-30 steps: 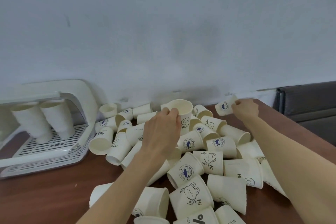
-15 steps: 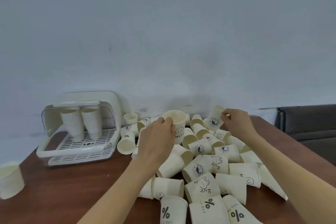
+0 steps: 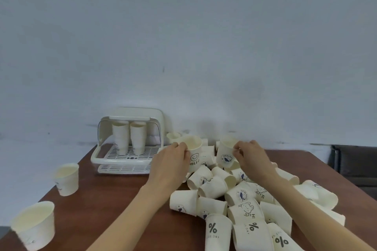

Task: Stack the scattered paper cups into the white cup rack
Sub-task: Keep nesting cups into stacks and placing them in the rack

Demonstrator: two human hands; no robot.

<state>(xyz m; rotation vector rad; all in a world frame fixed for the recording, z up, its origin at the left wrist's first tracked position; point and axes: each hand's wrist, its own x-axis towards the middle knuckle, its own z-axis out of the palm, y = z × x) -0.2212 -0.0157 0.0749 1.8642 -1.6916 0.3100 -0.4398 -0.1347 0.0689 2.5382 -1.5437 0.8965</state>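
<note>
From the head camera I see my left hand [image 3: 170, 164] holding a smiley cup [image 3: 192, 154] by its rim, fingers curled round it. The cup stands up with its mouth open to the top. My right hand [image 3: 252, 157] pinches the rim of a whale cup [image 3: 226, 154] just beside it, also standing up. Both grips are closed on their cups. Under them a big pile of paper cups [image 3: 242, 197] lies on the brown worktop [image 3: 98, 206]. The white cup rack [image 3: 126, 161] sits at the back left, with two cup stacks [image 3: 129, 137] inside. Two loose cups [image 3: 66, 179] stand far left.
</note>
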